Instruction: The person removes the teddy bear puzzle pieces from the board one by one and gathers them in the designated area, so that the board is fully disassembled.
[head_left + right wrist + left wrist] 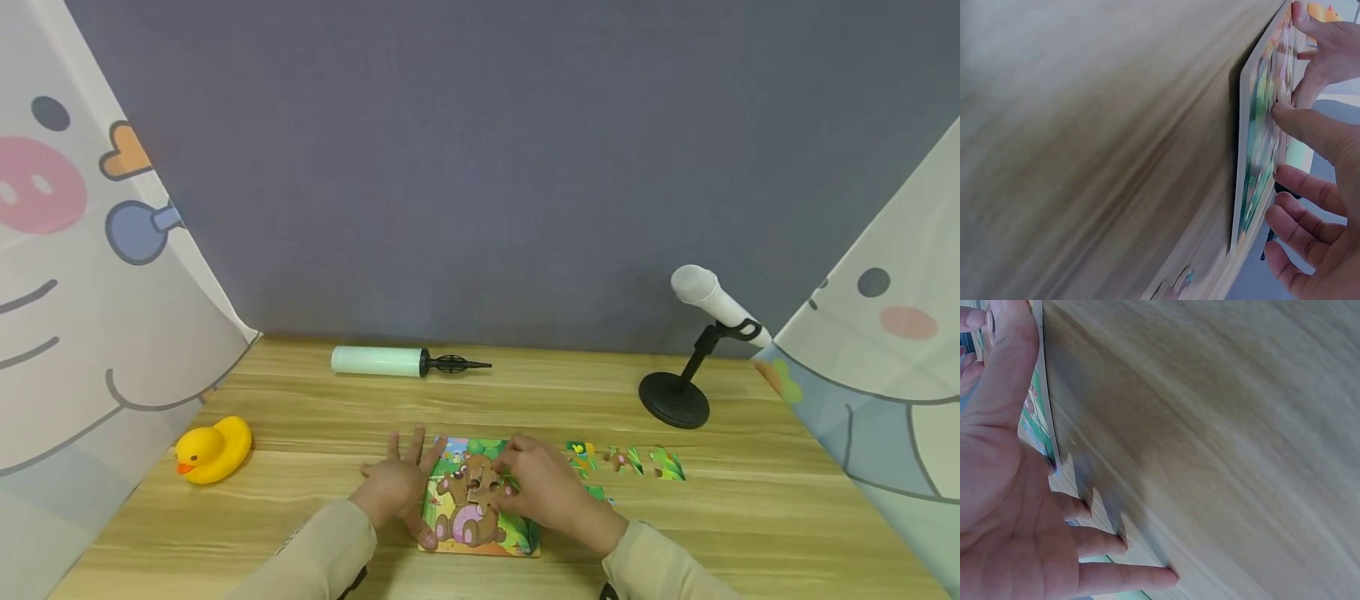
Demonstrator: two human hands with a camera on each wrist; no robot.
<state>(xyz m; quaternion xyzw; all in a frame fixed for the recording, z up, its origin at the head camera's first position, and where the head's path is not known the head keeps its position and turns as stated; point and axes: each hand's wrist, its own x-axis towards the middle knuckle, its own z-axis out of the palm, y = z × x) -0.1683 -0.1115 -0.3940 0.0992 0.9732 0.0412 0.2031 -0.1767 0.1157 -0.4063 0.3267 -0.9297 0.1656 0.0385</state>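
Observation:
A square jigsaw puzzle with a brown bear picture lies flat on the table. My right hand pinches a brown puzzle piece between thumb and index finger, over the middle of the bear. In the right wrist view the other fingers of this right hand are bent loosely beside the board. My left hand is spread along the puzzle's left side, its thumb at the lower left edge. The left wrist view shows the left hand's fingers extended, with fingertips close to the wood.
Loose puzzle pieces lie right of the board, one partly behind my right hand. A yellow rubber duck sits at the left. Toward the back lie a pale green hand pump and a white microphone on a black stand.

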